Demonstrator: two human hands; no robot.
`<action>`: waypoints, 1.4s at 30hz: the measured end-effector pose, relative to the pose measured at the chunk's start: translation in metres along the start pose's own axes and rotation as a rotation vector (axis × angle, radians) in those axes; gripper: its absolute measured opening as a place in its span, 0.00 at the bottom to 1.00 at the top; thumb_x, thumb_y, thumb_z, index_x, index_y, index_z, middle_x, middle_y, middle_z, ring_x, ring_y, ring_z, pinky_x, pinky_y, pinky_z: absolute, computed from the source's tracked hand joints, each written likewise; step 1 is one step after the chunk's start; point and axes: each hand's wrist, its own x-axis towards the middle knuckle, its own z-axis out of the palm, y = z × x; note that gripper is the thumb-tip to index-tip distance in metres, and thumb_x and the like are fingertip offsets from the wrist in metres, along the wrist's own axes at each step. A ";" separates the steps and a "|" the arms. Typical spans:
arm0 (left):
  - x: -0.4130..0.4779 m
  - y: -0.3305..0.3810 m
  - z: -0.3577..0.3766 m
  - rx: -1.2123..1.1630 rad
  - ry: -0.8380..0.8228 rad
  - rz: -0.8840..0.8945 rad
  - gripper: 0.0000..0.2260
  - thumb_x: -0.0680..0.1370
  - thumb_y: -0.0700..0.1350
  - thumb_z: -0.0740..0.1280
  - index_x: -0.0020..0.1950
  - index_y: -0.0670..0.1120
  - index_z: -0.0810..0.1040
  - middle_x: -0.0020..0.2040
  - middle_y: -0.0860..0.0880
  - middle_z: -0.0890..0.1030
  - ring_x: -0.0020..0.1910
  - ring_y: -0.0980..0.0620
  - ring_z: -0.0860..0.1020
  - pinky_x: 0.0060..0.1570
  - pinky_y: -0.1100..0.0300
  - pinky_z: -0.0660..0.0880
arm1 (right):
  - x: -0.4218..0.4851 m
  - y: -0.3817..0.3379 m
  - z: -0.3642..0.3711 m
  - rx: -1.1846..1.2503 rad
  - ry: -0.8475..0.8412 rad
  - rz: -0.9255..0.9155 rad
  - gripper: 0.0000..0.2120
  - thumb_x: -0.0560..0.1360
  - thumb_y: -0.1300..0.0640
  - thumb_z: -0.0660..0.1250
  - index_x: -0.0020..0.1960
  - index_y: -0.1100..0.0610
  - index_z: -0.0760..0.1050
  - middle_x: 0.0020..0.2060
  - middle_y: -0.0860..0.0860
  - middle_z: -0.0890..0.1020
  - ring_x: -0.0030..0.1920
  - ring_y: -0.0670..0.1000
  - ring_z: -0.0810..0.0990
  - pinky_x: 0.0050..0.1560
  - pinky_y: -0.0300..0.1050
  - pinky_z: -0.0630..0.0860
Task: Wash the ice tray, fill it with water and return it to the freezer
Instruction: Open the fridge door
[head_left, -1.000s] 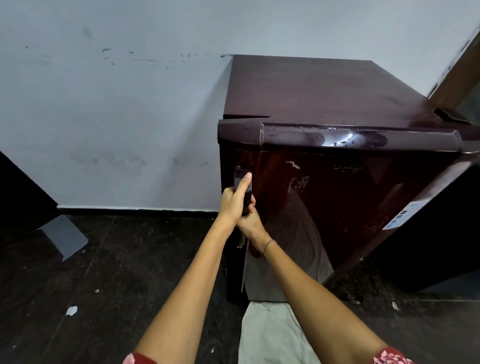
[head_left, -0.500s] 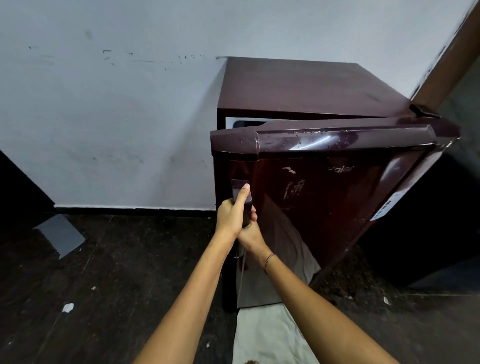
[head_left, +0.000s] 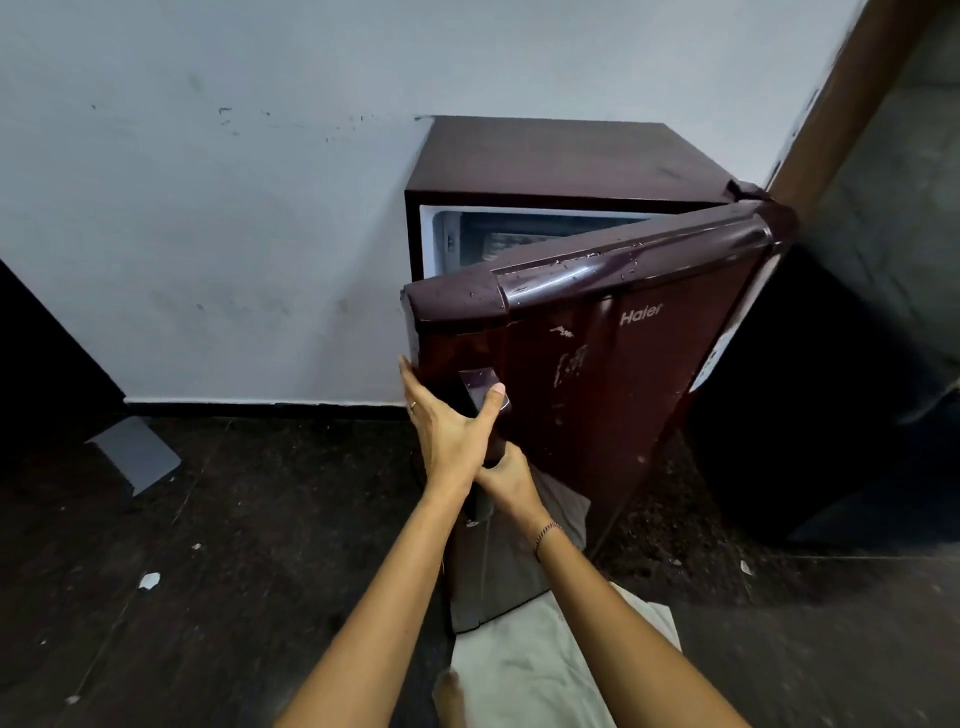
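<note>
- Left hand (head_left: 452, 431) clamps the free edge of the fridge door (head_left: 623, 395): fingers hooked behind the edge, thumb pressed on the silver handle plate (head_left: 480, 387) at the front.
- Right hand (head_left: 506, 480), a bracelet (head_left: 548, 532) on its wrist, grips the same edge just below and touches the left; its fingers are mostly hidden.
- Door stands partly open, hinged on the right, with droplets on its top rim.
- Freezer compartment (head_left: 519, 231) shows through the gap at the top of the maroon fridge (head_left: 561, 156); the door hides most of its inside.
- Fridge stands on a dark floor (head_left: 234, 571) against a pale wall (head_left: 208, 234); a pale cloth (head_left: 519, 670) lies at the door's foot.
</note>
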 end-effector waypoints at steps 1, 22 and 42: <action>-0.016 0.001 -0.002 0.014 -0.011 0.010 0.50 0.68 0.56 0.74 0.76 0.54 0.40 0.77 0.46 0.52 0.75 0.44 0.56 0.69 0.44 0.64 | -0.018 0.000 -0.009 -0.013 0.013 0.003 0.07 0.70 0.63 0.72 0.40 0.54 0.74 0.34 0.46 0.80 0.34 0.39 0.80 0.35 0.33 0.73; -0.119 0.006 0.001 0.027 -0.016 0.288 0.35 0.74 0.70 0.46 0.66 0.49 0.75 0.52 0.46 0.76 0.55 0.46 0.75 0.56 0.45 0.72 | -0.116 -0.108 -0.076 -0.812 0.695 -0.701 0.21 0.80 0.45 0.51 0.66 0.53 0.73 0.63 0.53 0.73 0.66 0.52 0.65 0.67 0.54 0.64; -0.164 0.120 0.142 -0.121 -0.697 0.848 0.18 0.82 0.48 0.51 0.68 0.45 0.72 0.72 0.49 0.68 0.75 0.55 0.58 0.71 0.65 0.58 | -0.192 -0.111 -0.225 -0.978 0.935 -0.543 0.17 0.73 0.58 0.58 0.55 0.60 0.81 0.57 0.54 0.82 0.59 0.52 0.79 0.61 0.44 0.74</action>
